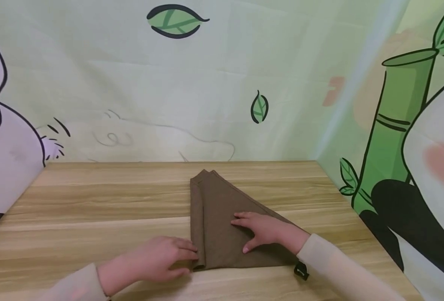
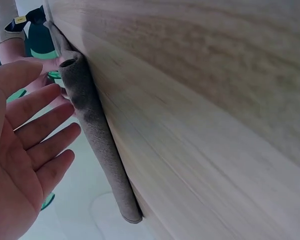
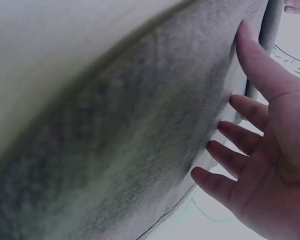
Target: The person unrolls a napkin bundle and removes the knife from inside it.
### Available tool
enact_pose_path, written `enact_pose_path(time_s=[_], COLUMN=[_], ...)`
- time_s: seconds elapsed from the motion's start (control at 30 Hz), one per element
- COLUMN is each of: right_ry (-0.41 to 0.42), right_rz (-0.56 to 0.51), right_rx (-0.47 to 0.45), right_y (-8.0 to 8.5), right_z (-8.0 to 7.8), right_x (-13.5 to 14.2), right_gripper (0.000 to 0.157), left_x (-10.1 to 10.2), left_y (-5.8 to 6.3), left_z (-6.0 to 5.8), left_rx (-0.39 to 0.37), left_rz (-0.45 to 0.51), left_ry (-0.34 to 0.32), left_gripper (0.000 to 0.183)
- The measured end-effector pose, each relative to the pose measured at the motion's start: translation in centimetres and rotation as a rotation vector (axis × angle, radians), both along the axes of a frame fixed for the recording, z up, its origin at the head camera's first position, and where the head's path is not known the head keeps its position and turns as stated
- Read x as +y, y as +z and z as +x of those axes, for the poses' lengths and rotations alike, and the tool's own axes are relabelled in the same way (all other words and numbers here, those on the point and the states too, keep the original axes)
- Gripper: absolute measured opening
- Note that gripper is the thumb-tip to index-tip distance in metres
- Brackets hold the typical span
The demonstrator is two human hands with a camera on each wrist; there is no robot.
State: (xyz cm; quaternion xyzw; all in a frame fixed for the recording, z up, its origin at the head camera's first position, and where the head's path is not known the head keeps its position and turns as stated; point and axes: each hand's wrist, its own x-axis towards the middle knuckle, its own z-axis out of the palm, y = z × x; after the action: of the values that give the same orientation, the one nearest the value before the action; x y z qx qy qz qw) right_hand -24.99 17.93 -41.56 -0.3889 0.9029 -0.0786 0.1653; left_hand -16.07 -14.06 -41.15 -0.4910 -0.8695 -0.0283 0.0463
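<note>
A brown cloth (image 1: 225, 234), folded into a rough triangle, lies on the wooden table. Its left edge is turned over into a narrow roll (image 2: 102, 135), whose hollow end shows in the left wrist view. My left hand (image 1: 158, 259) is beside the near end of that roll, its extended fingertips at the edge. Spread fingers of my right hand (image 1: 261, 230) rest on the middle of the cloth. In the right wrist view, the fingertips and thumb of the right hand (image 3: 269, 145) meet the fabric without gripping it.
A small black tag or strap (image 1: 301, 271) sticks out at the cloth's near right corner, under the right sleeve (image 1: 338, 263). Wooden tabletop (image 1: 94, 200) extends around the cloth. Behind it hangs a printed backdrop (image 1: 207, 83) with leaves, bamboo and pandas.
</note>
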Motion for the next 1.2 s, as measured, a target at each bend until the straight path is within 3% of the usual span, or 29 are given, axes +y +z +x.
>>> enact_pose_path(time_s=[0.2, 0.37, 0.5, 0.67, 1.2], right_ry=[-0.001, 0.003, 0.020, 0.028, 0.019], right_rz=[-0.016, 0.046, 0.105, 0.170, 0.125], right_rx=[0.034, 0.010, -0.037, -0.078, -0.065], right_y=[0.3, 0.9, 1.4, 0.9, -0.1], right_z=[0.1, -0.1, -0.1, -0.3, -0.3], right_x=[-0.8, -2.7, -4.5, -5.4, -3.9], right_gripper=[0.074, 0.085, 0.094, 0.098, 0.096], left_x=[0.7, 1.7, 2.4, 2.7, 0.7], left_y=[0.1, -0.1, -0.3, -0.6, -0.5], left_z=[0.0, -0.3, -0.5, -0.6, -0.4], left_rx=[-0.001, -0.008, -0.034, -0.047, -0.022], left_rz=[-0.021, -0.053, -0.092, -0.113, 0.010], left_ry=[-0.008, -0.051, -0.044, -0.036, -0.036], left_gripper=[0.038, 0.039, 0.042, 0.045, 0.033])
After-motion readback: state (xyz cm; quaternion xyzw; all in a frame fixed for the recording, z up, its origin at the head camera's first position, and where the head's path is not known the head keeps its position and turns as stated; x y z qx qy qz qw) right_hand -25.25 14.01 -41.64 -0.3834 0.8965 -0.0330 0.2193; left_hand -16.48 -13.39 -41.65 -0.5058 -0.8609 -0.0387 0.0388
